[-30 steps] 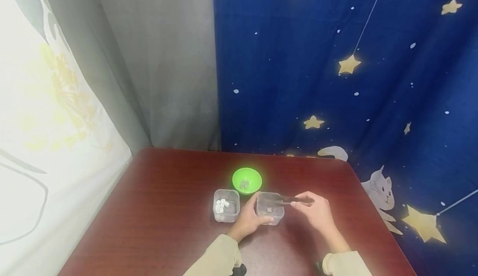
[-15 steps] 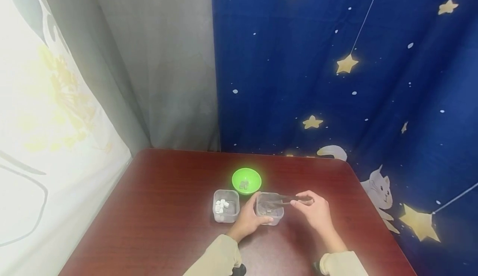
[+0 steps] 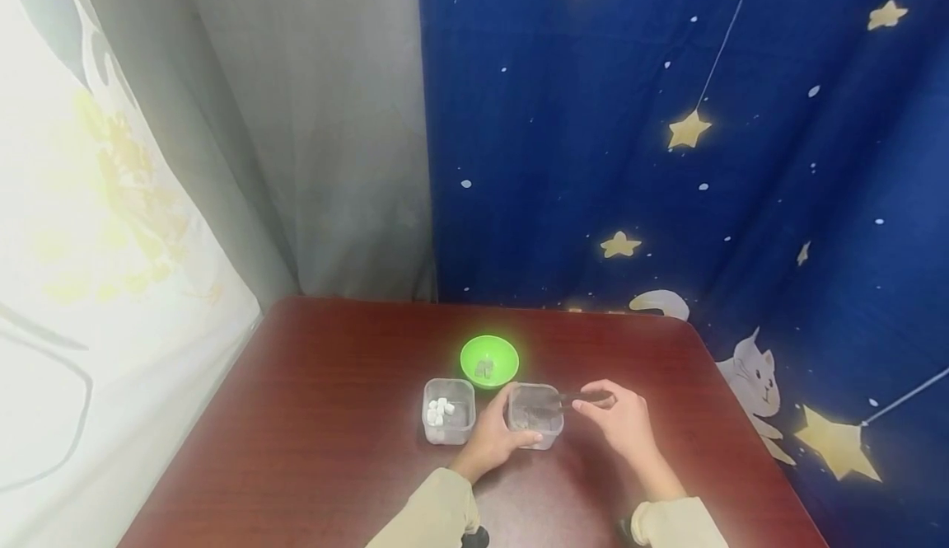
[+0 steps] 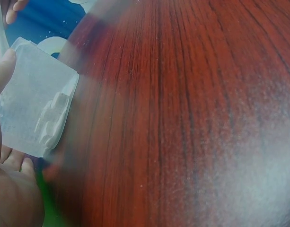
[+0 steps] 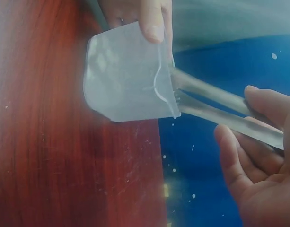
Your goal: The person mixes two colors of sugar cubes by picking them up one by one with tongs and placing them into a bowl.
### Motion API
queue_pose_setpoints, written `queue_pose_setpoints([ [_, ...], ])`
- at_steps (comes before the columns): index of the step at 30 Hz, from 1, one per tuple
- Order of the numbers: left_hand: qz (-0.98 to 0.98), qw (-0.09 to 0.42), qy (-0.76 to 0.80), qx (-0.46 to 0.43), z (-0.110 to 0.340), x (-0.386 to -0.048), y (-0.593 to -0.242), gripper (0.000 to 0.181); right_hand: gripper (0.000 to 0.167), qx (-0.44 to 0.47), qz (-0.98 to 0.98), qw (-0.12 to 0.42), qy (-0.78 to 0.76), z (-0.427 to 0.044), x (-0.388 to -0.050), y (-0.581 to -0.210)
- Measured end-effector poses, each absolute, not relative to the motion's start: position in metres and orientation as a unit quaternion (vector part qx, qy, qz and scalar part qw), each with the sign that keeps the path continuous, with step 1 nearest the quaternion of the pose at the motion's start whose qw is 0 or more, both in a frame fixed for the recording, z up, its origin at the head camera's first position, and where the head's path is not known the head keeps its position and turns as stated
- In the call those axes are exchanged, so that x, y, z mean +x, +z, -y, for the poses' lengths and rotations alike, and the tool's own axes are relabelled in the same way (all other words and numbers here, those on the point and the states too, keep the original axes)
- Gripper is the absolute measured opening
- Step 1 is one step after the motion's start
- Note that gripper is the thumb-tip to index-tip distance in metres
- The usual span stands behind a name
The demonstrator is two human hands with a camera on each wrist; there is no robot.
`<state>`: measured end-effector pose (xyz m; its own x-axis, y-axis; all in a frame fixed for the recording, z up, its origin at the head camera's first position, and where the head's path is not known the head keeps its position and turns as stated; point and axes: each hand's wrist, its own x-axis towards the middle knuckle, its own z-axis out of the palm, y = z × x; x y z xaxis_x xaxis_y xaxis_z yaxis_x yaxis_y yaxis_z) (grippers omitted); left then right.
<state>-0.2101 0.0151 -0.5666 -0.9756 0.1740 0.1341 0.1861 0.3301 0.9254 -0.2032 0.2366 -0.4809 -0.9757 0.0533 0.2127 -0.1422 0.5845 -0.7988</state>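
My left hand (image 3: 491,441) grips a clear plastic container (image 3: 547,439), its thumb on the near wall. In the left wrist view, pale blocks show through the wall of that container (image 4: 31,85). My right hand (image 3: 625,423) holds metal tongs (image 3: 574,398) between thumb and fingers. The tips of the tongs (image 5: 230,121) reach in over the container's rim; what lies between them is hidden in the right wrist view. Just behind stands a green bowl (image 3: 500,352) with a few greyish cubes (image 3: 483,367). A second clear container (image 3: 463,431), left of my left hand, holds several white cubes (image 3: 441,409).
All the containers stand on a reddish-brown wooden table (image 3: 334,416). Beyond its far edge hang a grey curtain (image 3: 356,161) and a blue curtain (image 3: 534,161) with stars. A pale patterned cloth (image 3: 111,284) hangs along the left side.
My right hand has shifted slightly left with the tongs. The small greyish piece seen mid-container a second ago no longer shows clearly there. The left hand keeps its grip.
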Motion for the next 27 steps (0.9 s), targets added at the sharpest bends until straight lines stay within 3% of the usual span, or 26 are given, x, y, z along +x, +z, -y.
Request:
queue_pose_setpoints([
  [14, 0.805, 0.008, -0.581, -0.117, -0.019, -0.211, -0.567, 0.091, 0.019, 0.046, 0.904, 0.117, 0.408, -0.225, -0.207, -0.484],
  [27, 0.804, -0.006, -0.584, -0.113, -0.017, -0.210, -0.565, 0.090, 0.016, 0.006, 0.891, 0.116, 0.438, -0.225, -0.206, -0.491],
])
